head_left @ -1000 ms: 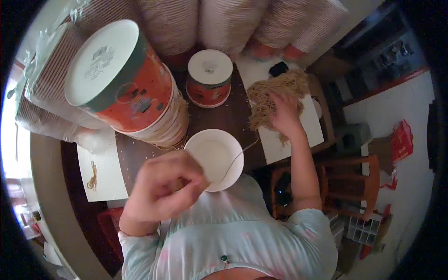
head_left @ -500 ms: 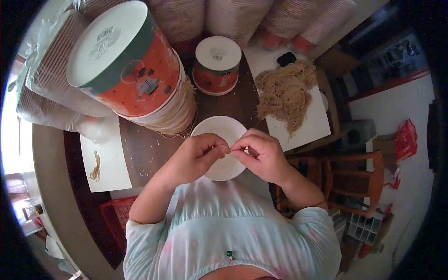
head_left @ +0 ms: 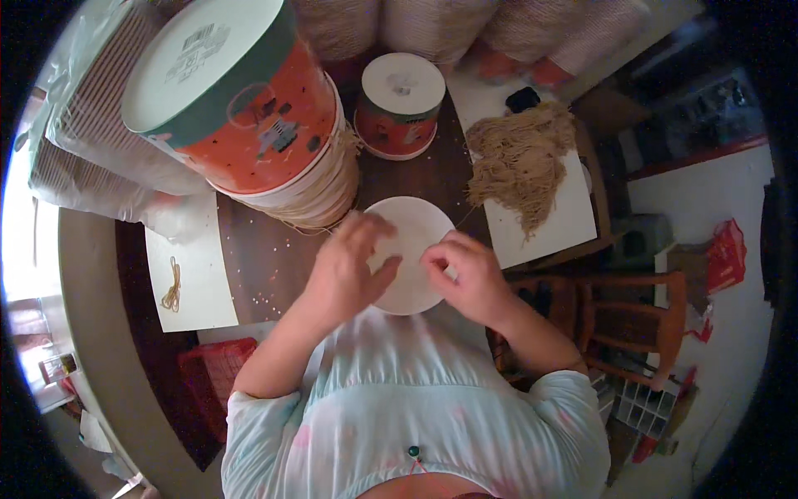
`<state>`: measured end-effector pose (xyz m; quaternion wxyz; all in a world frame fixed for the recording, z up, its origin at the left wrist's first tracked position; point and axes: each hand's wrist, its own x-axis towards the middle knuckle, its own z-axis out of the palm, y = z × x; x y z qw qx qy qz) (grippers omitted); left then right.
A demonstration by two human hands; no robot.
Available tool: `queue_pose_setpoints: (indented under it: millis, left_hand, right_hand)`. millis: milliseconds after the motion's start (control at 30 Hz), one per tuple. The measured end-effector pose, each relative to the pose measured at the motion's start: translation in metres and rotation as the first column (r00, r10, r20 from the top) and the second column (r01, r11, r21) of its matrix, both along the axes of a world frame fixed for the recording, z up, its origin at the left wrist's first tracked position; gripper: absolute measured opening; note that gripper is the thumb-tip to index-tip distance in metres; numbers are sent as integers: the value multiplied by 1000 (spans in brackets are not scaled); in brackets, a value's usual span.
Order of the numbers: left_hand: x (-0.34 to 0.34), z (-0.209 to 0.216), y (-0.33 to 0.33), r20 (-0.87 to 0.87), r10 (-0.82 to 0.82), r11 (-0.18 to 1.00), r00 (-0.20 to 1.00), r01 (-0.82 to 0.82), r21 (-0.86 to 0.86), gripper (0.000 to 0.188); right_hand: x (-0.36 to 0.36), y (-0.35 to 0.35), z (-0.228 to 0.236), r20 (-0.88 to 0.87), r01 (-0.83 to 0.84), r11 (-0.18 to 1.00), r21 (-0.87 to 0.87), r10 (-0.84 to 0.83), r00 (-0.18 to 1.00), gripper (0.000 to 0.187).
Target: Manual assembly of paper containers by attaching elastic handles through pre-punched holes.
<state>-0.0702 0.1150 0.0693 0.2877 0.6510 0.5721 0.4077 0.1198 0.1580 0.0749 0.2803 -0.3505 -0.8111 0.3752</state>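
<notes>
A round white tub or bucket end [head_left: 409, 218] lies beneath both hands, close to my body at the table's edge. Over its left side is my left hand [head_left: 353, 264], slightly blurred, with thumb and fingers apart and nothing visible between them. My right hand [head_left: 467, 279] is above its right side, with thumb and forefinger pinched together. Whatever those fingertips hold is too small to make out. Beyond my right hand, a tangled heap of tan cord [head_left: 522, 158] rests on a white board [head_left: 569, 212].
Upside-down red and green buckets [head_left: 266, 125], cord wound around the lower one, stand at left. A smaller upturned bucket [head_left: 399, 133] sits behind. Stacked pails in clear plastic [head_left: 108, 125] line the far left. A looped cord [head_left: 172, 285] lies left; a wooden chair [head_left: 628, 324] stands right.
My hands have moved apart from where their fingertips met. The left has opened and shifted left; the right stays pinched. The whole view has shifted slightly.
</notes>
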Motion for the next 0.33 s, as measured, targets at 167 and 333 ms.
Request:
queue_pose_setpoints:
  millis: [167, 333]
  left_hand:
    - [-12, -51, 20, -389, 161, 985, 907, -125, 117, 28]
    - [-8, -56, 8, -34, 225, 913, 974, -223, -341, 34]
  right_hand:
    - [2, 29, 4, 58, 39, 992, -118, -32, 998, 3]
    - [-3, 58, 33, 163, 35, 998, -49, -27, 986, 9]
